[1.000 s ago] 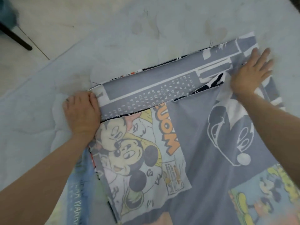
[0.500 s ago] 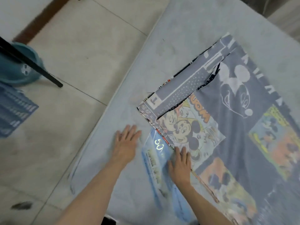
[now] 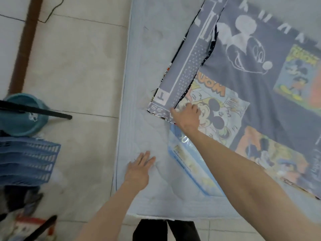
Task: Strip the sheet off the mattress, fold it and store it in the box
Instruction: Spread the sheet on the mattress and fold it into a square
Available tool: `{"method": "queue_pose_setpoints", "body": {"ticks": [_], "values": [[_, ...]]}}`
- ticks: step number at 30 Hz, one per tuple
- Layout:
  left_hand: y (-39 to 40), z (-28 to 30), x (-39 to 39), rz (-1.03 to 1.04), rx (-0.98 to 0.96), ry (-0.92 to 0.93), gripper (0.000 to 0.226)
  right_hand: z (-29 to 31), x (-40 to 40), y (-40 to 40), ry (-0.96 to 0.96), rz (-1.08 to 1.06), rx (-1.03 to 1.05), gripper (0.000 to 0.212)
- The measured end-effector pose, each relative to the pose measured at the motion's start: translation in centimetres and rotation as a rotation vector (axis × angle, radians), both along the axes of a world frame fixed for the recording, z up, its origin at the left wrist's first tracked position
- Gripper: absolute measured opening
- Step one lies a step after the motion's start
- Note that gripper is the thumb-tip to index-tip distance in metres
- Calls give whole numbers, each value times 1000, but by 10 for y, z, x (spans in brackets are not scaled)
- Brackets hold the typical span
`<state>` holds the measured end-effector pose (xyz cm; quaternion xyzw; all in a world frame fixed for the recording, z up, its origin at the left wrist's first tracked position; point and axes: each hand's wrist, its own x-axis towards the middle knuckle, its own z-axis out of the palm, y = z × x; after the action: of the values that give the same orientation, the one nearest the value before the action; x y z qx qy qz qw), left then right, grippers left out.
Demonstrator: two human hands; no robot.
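Right hand (image 3: 187,117) on folded sheet (image 3: 251,80) corner, grip unclear; left hand (image 3: 139,169) flat on mattress (image 3: 149,66).

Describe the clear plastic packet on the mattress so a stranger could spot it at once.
Start from the pale mattress and find the cartoon sheet spread over its right part. The plastic packet lies flat beside the sheet's near corner, just beyond the right hand and partly under that forearm. It alone is glossy and see-through, with a blue edge and yellow print.
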<state>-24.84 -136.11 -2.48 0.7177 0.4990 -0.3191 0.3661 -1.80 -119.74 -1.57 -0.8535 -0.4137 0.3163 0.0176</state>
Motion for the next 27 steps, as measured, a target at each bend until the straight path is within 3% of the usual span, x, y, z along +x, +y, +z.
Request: {"method": "queue_pose_setpoints", "body": {"ticks": [3, 8, 12, 15, 18, 20, 23, 27], "values": [[14, 6, 5, -99, 8, 31, 75, -13, -15, 27, -19, -70, -148, 93], [86, 15, 14, -248, 163, 10, 48, -23, -23, 49, -115, -94, -247, 71], [192, 18, 36, -192, 550, -276, 50, -30, -24, 49, -124, -168, -270, 63], [267, 14, 60, -348, 749, -475, 62, -24, -37, 55, -98, -346, -199, 56], [319, -2, 80, -770, 565, -446, 76, -16, -40, 53, -184, -467, -99, 43], [331, -21, 74, -1015, 369, -355, 79, -18, -51, 46, -255, -434, -117, 43], [335, -36, 47, -1062, 276, -339, 71, -22, -73, 50, -338, -377, -174, 53], [337, -32, 22, -1103, 214, -294, 67, -23, -81, 59, -345, -427, -261, 45]]}}
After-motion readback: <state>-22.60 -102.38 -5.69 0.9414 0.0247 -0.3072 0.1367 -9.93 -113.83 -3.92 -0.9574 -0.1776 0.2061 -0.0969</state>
